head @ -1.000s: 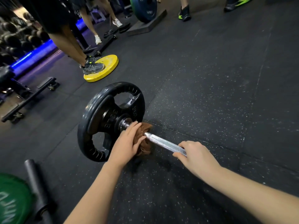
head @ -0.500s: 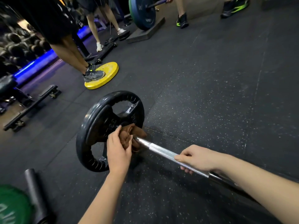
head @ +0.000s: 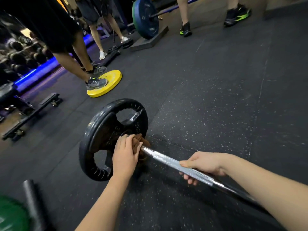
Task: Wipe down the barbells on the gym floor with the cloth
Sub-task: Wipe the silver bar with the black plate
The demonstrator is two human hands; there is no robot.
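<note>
Barbell (head: 168, 160) lies on the gym floor (head: 208, 100). Its shaft runs from 4 o'clock at the frame's lower right up to a black weight plate (head: 98, 130) standing on edge left of centre. The shaft has a knurled silver section, with smooth chrome at either end of it.

Brown cloth (head: 139, 144) is bunched round the shaft, hard against the plate's hub. My left grip (head: 125, 158) is clenched over the cloth, fingers curled across its top and fingertips touching the hub. Cloth shows above and below the fingers.

My right grip (head: 204, 165) grasps the knurled section, at 4 o'clock from the cloth and apart from it. Thumb is laid on top, fingers curled beneath.

Outward from the black plate:
- 12 o'clock, near: yellow plate (head: 110, 80) flat on the floor, a person's grey trainer (head: 96, 83) planted on it.
- 9 o'clock: low black steel frame (head: 31, 114) on the floor.
- 7 o'clock: black cylinder (head: 32, 200), and beside it a green plate (head: 10, 214) cut by the frame edge.
- 10 o'clock, far: dumbbell rack (head: 20, 54), blurred, with a blue light strip (head: 38, 70) under it.
- 1 o'clock, far: a second barbell's blue and green plates (head: 146, 19) resting on a dark wedge block (head: 150, 40).

Legs of several people stand along the top edge. One wears black shoes with green soles (head: 237, 15).
</note>
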